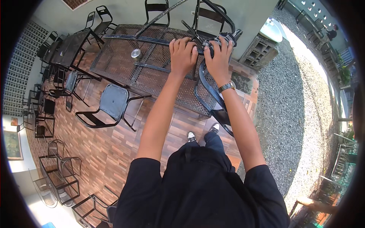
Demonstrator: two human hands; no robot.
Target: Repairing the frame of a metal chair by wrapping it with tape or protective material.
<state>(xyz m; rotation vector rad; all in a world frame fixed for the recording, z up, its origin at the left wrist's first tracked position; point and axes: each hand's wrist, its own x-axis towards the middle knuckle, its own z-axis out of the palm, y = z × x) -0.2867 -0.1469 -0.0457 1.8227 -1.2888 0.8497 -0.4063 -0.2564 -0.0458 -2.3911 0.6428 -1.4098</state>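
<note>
A black tubular metal frame (152,40), worn pale in places, rests on a perforated metal table (114,62); its bars cross and slope upward at the far side. Over its long bar my left hand (183,56) curls its fingers, closed on the metal. Beside it, my right hand (218,59), with a watch on the wrist, is closed over the frame's right end, where a dark bundled part (229,37) shows beyond the fingertips. What lies under both palms is hidden. A round metal tin (136,54) sits on the tabletop, left of my left hand.
A metal chair (114,99) stands left of the table, and a black chair (220,117) is partly behind my right forearm. Two more chairs line the far wall. Other tables and chairs fill the left. A white basin (270,31) tops a block stand at right, by gravel (281,87).
</note>
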